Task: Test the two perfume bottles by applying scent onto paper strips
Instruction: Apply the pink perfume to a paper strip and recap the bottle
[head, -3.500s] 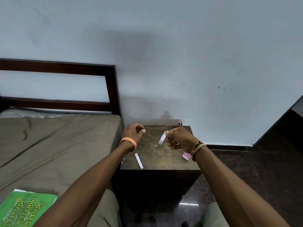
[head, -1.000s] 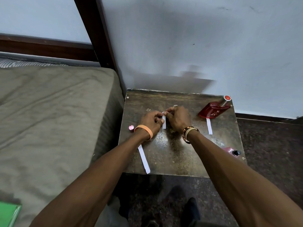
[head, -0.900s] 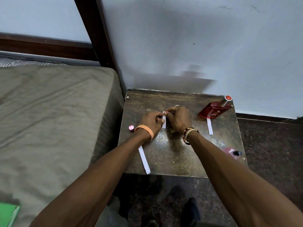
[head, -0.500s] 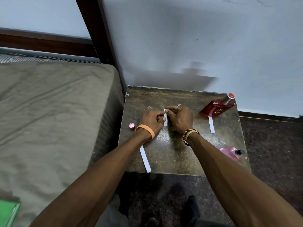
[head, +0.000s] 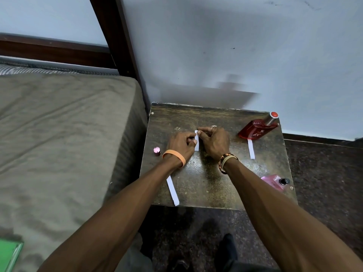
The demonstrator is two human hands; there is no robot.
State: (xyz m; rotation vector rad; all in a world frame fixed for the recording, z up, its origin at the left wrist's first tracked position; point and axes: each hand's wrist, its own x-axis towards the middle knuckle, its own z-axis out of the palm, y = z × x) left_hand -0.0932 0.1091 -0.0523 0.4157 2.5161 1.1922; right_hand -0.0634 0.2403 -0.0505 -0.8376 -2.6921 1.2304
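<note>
Two on table (head: 206, 185) — red bottle (head: 254, 131), capless pink bottle (head: 272, 180).

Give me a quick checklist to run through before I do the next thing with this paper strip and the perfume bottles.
1. Strip held: left hand and right hand both pinch the middle strip - ok.
2. Pink bottle ready: black nozzle bare, pink cap standing apart near the left edge of the table - ok.
3. Pink bottle secure: it sits close to the table's near right corner - not ok.
4. Red bottle nozzle free: cannot tell.
5. Front strip secure: its end lies right at the table's front edge - not ok.
6. Middle strip already scented: cannot tell.
</note>
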